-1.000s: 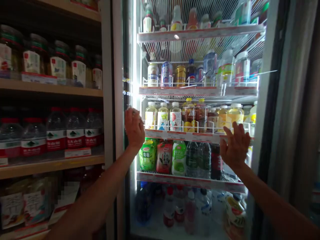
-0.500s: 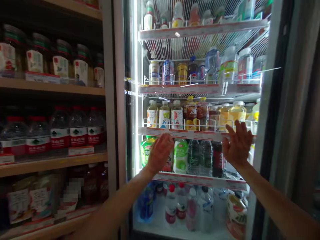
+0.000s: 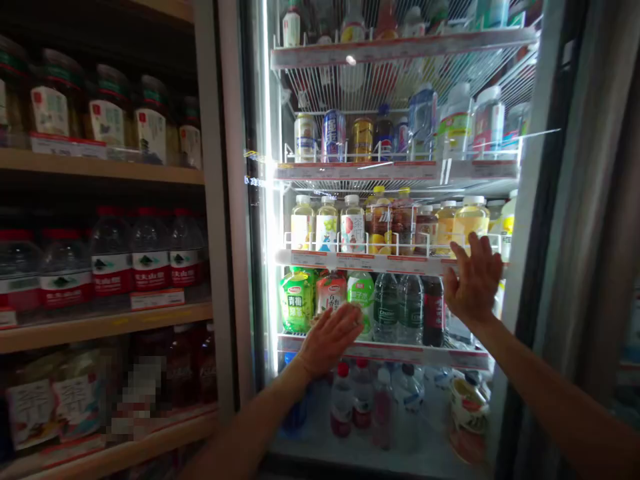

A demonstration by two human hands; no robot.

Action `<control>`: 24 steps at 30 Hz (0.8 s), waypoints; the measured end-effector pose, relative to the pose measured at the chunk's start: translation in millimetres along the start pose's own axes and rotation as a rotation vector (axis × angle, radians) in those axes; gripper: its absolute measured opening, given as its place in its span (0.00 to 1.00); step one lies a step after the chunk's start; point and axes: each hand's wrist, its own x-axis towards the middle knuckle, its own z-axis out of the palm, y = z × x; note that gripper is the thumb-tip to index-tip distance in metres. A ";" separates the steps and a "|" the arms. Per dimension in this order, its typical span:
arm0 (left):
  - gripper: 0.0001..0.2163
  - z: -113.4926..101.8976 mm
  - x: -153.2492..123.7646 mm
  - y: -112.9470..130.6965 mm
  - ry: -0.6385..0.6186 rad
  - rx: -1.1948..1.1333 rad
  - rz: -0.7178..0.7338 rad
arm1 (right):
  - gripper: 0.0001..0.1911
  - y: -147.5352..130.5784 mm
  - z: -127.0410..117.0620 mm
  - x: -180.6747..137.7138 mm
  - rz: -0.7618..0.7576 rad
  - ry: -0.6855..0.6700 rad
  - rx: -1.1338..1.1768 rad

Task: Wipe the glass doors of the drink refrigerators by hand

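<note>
In front of the lit cooler (image 3: 227,200), the left hand (image 3: 333,337) lies flat at the front rail of the lower shelf (image 3: 400,352), just below a pink-labelled bottle (image 3: 331,293) and a pale green bottle (image 3: 361,297). Its grip is spread apart and holds nothing. The right hand (image 3: 473,280) is up at the shelf rail above (image 3: 380,263), near a dark bottle (image 3: 434,310), its grip also spread and empty.

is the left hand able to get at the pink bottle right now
Probably not: the left hand is right before the pink bottle, but glare suggests a shut glass door between them.
</note>
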 end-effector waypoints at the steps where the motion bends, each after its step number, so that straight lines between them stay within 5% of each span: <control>1: 0.22 1.0 -0.7 2.1 -0.041 -0.020 0.087 | 0.24 0.7 -0.3 0.0 -0.001 -0.005 0.007; 3: 0.21 -4.3 -4.8 -13.1 -0.032 -0.010 0.026 | 0.24 1.4 -0.7 0.0 0.003 -0.015 0.019; 6: 0.23 -17.0 -9.1 -52.2 0.179 0.083 -0.419 | 0.25 -0.2 -0.8 0.2 0.030 -0.027 0.018; 8: 0.24 -17.6 -2.2 -59.5 0.286 0.104 -0.575 | 0.25 -2.8 -0.7 0.6 0.046 -0.036 0.011; 10: 0.25 -10.5 15.2 -47.4 0.248 0.080 -0.458 | 0.25 -5.2 -1.0 1.2 0.050 -0.044 0.006; 14: 0.24 1.8 67.5 -35.4 0.023 -0.030 0.093 | 0.25 -1.7 -4.7 1.6 0.039 -0.059 0.009; 16: 0.23 -1.7 91.1 -58.3 0.051 -0.039 0.013 | 0.26 5.8 -7.8 0.8 0.031 -0.085 0.012; 20: 0.23 -6.5 116.2 -95.0 0.310 0.035 -0.453 | 0.28 16.4 -13.1 -0.6 0.094 -0.080 -0.002; 22: 0.23 0.1 119.5 -79.2 0.261 0.029 -0.350 | 0.28 11.7 -15.8 0.8 0.090 -0.087 0.023; 24: 0.24 9.2 123.4 -51.6 0.074 -0.014 0.004 | 0.27 2.5 -20.1 3.9 0.040 -0.115 0.067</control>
